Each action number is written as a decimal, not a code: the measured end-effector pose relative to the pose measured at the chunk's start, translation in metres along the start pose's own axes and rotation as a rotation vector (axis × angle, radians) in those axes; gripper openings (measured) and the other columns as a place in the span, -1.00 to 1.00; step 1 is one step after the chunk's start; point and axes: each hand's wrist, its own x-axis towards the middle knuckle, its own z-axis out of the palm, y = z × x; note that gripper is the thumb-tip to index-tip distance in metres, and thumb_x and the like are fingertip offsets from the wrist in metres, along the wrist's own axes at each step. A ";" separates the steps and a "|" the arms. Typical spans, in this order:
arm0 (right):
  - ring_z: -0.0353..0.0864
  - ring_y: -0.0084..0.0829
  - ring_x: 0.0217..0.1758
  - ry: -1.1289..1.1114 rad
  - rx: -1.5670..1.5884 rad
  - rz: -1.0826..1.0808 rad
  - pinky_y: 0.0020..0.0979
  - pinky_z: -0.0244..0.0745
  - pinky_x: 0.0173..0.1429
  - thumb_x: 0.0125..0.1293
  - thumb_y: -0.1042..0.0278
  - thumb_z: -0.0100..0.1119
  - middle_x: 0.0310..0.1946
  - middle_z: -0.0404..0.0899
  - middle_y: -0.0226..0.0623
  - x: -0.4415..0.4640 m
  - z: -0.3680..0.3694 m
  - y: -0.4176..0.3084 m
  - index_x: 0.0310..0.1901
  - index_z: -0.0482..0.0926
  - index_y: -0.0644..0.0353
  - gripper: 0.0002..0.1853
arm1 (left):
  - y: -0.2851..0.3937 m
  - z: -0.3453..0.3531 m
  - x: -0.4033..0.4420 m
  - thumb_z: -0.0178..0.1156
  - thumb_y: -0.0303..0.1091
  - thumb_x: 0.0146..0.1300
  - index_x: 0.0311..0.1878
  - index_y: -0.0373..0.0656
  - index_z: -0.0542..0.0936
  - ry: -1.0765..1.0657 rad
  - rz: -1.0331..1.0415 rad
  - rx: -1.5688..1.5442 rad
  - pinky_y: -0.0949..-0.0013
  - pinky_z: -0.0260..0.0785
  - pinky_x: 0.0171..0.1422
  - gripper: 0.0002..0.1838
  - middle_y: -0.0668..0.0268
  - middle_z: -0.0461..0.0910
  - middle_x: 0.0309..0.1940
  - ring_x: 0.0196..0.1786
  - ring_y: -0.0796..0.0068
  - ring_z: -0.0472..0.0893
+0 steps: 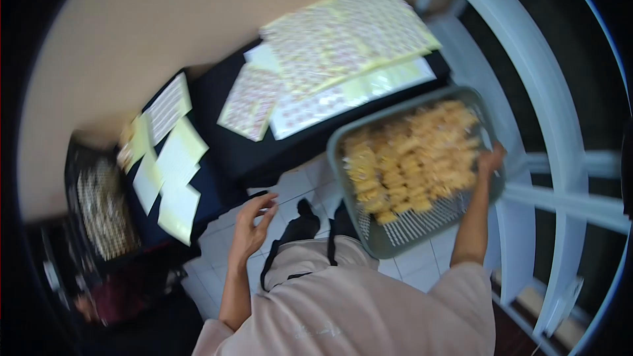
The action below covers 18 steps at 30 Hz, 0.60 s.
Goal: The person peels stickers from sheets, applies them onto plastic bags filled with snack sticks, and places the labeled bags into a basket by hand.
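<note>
A grey-green plastic basket (379,245) with a slatted bottom holds rows of small yellow-orange bundles (409,161). My right hand (490,160) grips its right rim, and the basket hangs over the tiled floor beside a dark-covered table. My left hand (254,223) is raised in front of my body, away from the basket. Its fingers are slightly curled and apart, with nothing in them.
On the dark table (231,155) lie large sheets with small printed marks (349,36) and several pale yellow papers (178,151). A black crate (105,207) of packed items stands at the left. White curved bars (554,125) rise at the right.
</note>
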 end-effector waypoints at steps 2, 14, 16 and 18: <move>0.47 0.02 0.13 0.020 0.122 0.006 -0.10 0.29 0.31 0.02 0.56 0.10 -0.01 0.54 0.08 -0.012 0.021 0.013 0.00 0.53 0.37 -0.58 | -0.002 -0.018 -0.001 0.17 -0.46 0.33 0.11 -0.15 0.58 -0.005 0.024 -0.048 0.31 0.47 0.04 -0.71 0.20 0.61 -0.11 -0.07 0.39 0.60; 0.52 -0.54 -0.46 -0.363 1.011 0.438 -0.56 0.46 -0.45 0.37 0.45 0.07 -0.38 0.52 -0.33 -0.134 -0.032 -0.260 -0.07 0.51 0.22 -0.85 | -0.109 -0.192 0.005 0.14 -0.58 0.24 0.09 -0.16 0.59 0.649 0.091 -0.216 0.48 0.45 -0.14 -0.66 0.32 0.63 -0.31 -0.22 0.56 0.61; 0.52 -0.54 -0.46 -0.407 1.048 0.453 -0.56 0.45 -0.47 0.39 0.44 0.07 -0.38 0.53 -0.32 -0.163 -0.031 -0.292 -0.05 0.51 0.24 -0.84 | -0.176 -0.253 0.016 0.13 -0.61 0.23 0.03 -0.16 0.61 0.878 0.102 -0.079 0.48 0.44 -0.27 -0.68 0.29 0.61 -0.38 -0.27 0.58 0.61; 0.55 -0.53 -0.44 -0.541 0.979 0.337 -0.55 0.48 -0.47 0.40 0.43 0.09 -0.34 0.56 -0.29 -0.181 -0.030 -0.329 -0.01 0.49 0.28 -0.81 | -0.219 -0.310 0.028 0.19 -0.49 0.26 0.00 -0.18 0.62 1.048 0.018 0.011 0.39 0.48 -0.25 -0.76 0.26 0.63 -0.38 -0.30 0.46 0.64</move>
